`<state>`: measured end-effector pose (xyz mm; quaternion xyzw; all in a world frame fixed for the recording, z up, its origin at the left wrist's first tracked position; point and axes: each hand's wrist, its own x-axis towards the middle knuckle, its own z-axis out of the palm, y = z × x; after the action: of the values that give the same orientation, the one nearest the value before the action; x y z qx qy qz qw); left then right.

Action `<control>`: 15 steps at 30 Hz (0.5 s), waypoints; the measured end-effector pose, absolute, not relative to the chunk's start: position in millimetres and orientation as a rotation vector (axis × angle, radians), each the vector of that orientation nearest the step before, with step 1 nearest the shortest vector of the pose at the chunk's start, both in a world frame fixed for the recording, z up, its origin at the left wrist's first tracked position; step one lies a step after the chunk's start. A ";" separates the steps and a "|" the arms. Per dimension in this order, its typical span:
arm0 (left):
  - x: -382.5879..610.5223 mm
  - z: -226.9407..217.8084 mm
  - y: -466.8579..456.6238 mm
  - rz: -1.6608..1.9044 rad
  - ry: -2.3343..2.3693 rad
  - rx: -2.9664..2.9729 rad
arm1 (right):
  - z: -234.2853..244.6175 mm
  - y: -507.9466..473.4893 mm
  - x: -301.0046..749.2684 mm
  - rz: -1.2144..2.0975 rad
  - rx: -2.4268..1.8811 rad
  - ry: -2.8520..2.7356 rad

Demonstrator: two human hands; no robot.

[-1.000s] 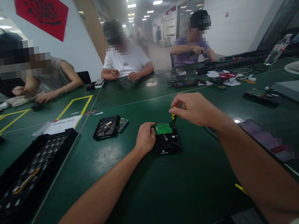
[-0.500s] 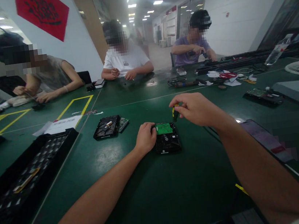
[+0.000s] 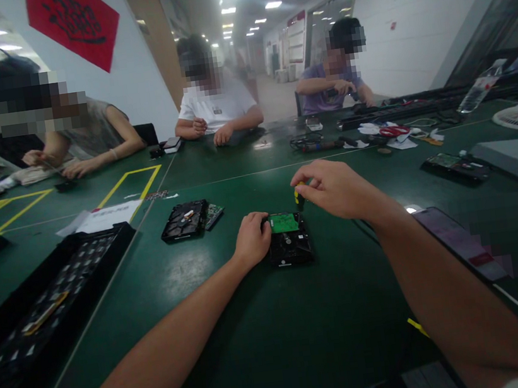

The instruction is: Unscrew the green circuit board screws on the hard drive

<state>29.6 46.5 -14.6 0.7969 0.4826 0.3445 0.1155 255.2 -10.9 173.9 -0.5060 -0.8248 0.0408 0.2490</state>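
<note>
A black hard drive (image 3: 290, 248) lies on the green table with its green circuit board (image 3: 284, 222) facing up. My left hand (image 3: 252, 239) grips the drive's left edge, fingers closed along its side. Above the far right corner of the drive, my right hand (image 3: 327, 188) pinches a yellow and black screwdriver (image 3: 298, 198) held upright. The screwdriver's tip is near the board's right end; whether it touches a screw is too small to tell. Left of my hands lie a second hard drive (image 3: 183, 222) and a loose circuit board (image 3: 214, 216).
A long black tray (image 3: 106, 265) stands at the left beside a white paper (image 3: 114, 216). To the right are a phone (image 3: 456, 241), another drive (image 3: 456, 167) and a grey box (image 3: 516, 157). Several people sit across the table. A bottle (image 3: 481, 88) stands tilted at the far right.
My right hand and the screwdriver have shifted slightly to the left and up. My left hand and the hard drive stay in place.
</note>
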 end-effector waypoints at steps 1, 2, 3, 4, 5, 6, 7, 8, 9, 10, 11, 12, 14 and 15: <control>29.8 -14.6 46.5 1.010 1.411 2.336 | 174.3 -11.1 255.1 0.126 -1.375 -2.247; 30.0 -14.6 46.5 1.011 1.409 2.339 | 174.7 -11.5 255.1 0.146 -1.369 -2.248; 30.2 -14.6 46.7 1.012 1.408 2.340 | 175.0 -11.9 255.3 0.173 -1.363 -2.249; 30.4 -14.7 46.8 1.014 1.408 2.341 | 175.3 -12.2 255.5 0.202 -1.356 -2.249; 30.5 -14.7 47.0 1.014 1.409 2.340 | 175.5 -12.5 255.7 0.228 -1.354 -2.245; 30.6 -14.8 47.1 1.014 1.409 2.339 | 175.5 -12.7 255.9 0.248 -1.356 -2.242; 30.6 -14.9 47.2 1.014 1.408 2.338 | 175.4 -12.8 255.9 0.257 -1.363 -2.237; 30.6 -15.0 47.2 1.014 1.407 2.337 | 175.1 -12.7 256.0 0.254 -1.375 -2.230; 30.5 -15.1 47.2 1.013 1.406 2.337 | 174.6 -12.5 256.0 0.241 -1.388 -2.219; 30.4 -15.1 47.2 1.013 1.406 2.336 | 174.1 -12.2 256.1 0.226 -1.403 -2.205; 30.3 -15.2 47.1 1.014 1.408 2.335 | 173.6 -11.9 256.2 0.211 -1.417 -2.190; 30.2 -15.2 47.0 1.013 1.411 2.334 | 173.2 -11.7 256.4 0.197 -1.428 -2.177; 30.0 -15.2 46.9 1.007 1.415 2.334 | 172.6 -11.3 256.8 0.177 -1.438 -2.171; 29.9 -15.2 46.8 1.003 1.416 2.335 | 172.5 -11.2 256.8 0.167 -1.439 -2.176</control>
<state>29.9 46.8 -15.2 0.7973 0.4834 0.3424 0.1159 256.8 -11.2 172.5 -0.5314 -0.8036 0.0617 0.2609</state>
